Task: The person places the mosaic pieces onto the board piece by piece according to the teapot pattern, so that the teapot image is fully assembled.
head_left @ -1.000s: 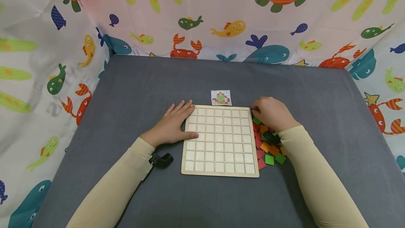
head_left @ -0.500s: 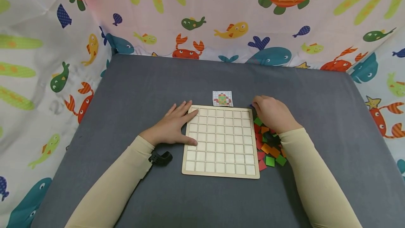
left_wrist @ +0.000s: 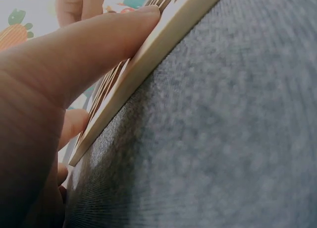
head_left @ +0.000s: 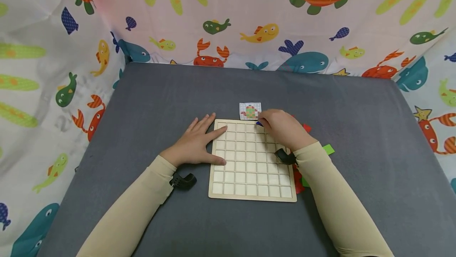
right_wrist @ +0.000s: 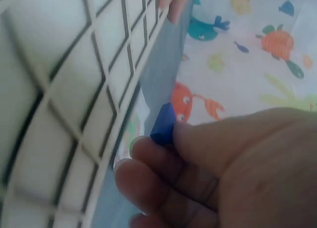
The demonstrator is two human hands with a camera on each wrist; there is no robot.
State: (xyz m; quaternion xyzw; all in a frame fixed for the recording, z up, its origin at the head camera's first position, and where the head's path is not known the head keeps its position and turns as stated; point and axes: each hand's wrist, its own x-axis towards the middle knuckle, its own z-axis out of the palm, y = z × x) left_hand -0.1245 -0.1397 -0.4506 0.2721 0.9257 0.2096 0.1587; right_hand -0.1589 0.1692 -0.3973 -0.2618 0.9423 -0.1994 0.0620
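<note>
A pale wooden grid board [head_left: 246,177] lies on the grey cloth, its square cells bare where they show. My left hand [head_left: 194,142] rests at the board's left edge with fingers spread; in the left wrist view the thumb [left_wrist: 114,32] presses on the frame. Over the board's top edge, my right hand [head_left: 283,128] pinches a small blue tile [right_wrist: 164,125] between thumb and fingertips. Just behind the board sits a small pattern card [head_left: 250,111] with a green, orange and red figure on a grid, close to my right fingertips.
Red and green tiles, one a green tile [head_left: 328,149], lie right of the board, mostly hidden under my right forearm. The grey tabletop [head_left: 171,90] reaches back to a curtain [head_left: 171,23] printed with sea animals, which also stands at both sides.
My right hand has moved left from the tile pile to the board's top edge, carrying the blue tile. My left hand stays at the board's left edge.
</note>
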